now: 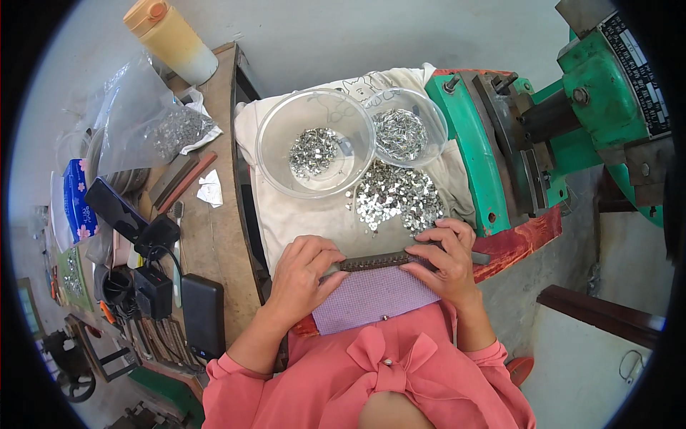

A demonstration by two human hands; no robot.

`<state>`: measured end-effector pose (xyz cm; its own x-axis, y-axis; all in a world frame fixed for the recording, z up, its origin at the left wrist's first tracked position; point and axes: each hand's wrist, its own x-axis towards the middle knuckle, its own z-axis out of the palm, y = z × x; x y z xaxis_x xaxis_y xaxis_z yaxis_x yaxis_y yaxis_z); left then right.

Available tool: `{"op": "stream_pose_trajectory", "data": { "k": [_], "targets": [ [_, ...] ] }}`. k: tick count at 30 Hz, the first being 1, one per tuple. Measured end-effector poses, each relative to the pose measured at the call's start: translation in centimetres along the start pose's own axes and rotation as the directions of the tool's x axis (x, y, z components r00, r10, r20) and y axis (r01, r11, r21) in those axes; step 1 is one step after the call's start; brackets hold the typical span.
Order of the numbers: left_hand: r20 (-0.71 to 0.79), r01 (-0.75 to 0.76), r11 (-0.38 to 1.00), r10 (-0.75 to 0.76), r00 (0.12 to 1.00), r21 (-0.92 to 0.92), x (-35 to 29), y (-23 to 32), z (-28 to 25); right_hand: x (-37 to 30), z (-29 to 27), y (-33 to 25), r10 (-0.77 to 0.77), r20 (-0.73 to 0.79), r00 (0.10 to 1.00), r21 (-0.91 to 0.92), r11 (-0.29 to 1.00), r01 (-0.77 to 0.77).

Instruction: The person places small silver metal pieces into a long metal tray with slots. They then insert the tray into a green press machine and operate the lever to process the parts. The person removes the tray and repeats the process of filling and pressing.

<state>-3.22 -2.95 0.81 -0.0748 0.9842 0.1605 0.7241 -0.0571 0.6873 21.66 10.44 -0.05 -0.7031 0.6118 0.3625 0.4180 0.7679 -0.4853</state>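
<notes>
My left hand (306, 275) pinches the left end of a dark metal bar (373, 263) with a row of small notches along it. My right hand (444, 263) grips the bar's other end between thumb and fingers. The bar lies level over the far edge of a purple woven mat (371, 299) on my lap. Just beyond it, a loose pile of small shiny metal pieces (400, 196) spreads on a cream cloth (279, 225). Behind the pile stand a large clear tub (270, 154) holding small metal bits and a smaller clear tub (436, 118) of thin metal pins.
A green machine press (464, 150) stands close on the right. The wooden table (232, 243) on the left carries a yellow bottle (175, 43), a plastic bag of metal parts (171, 129), a phone (116, 207), a black power bank (203, 314) and a blue tissue pack (78, 196).
</notes>
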Motion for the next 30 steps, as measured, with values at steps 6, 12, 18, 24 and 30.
{"op": "stream_pose_trajectory", "data": {
  "k": [6, 12, 18, 24, 30],
  "targets": [
    [-0.02, -0.047, 0.998, 0.048, 0.999, 0.029, -0.05, -0.11, 0.14, -0.18, 0.03, 0.06, -0.018, -0.02, 1.0, -0.009, 1.0, 0.018],
    [-0.02, -0.072, 0.996, 0.074, 0.997, 0.052, -0.3, 0.27, 0.22, -0.85, 0.04, 0.05, -0.012, -0.022, 1.0, -0.009, 1.0, 0.012],
    [-0.008, -0.06, 0.996, 0.06, 0.998, 0.064, -0.35, 0.43, 0.25, -0.88, -0.14, -0.16, 0.03, -0.002, 1.0, 0.008, 1.0, -0.029],
    [-0.004, -0.055, 0.997, 0.055, 0.998, 0.06, -0.29, 0.34, 0.2, -0.8, -0.06, -0.04, 0.024, 0.001, 1.0, 0.018, 1.0, -0.024],
    [0.006, -0.051, 0.997, 0.051, 0.999, 0.055, -0.18, 0.45, 0.1, -0.78, -0.17, -0.13, 0.011, -0.009, 1.0, 0.004, 1.0, -0.011]
  ]
}}
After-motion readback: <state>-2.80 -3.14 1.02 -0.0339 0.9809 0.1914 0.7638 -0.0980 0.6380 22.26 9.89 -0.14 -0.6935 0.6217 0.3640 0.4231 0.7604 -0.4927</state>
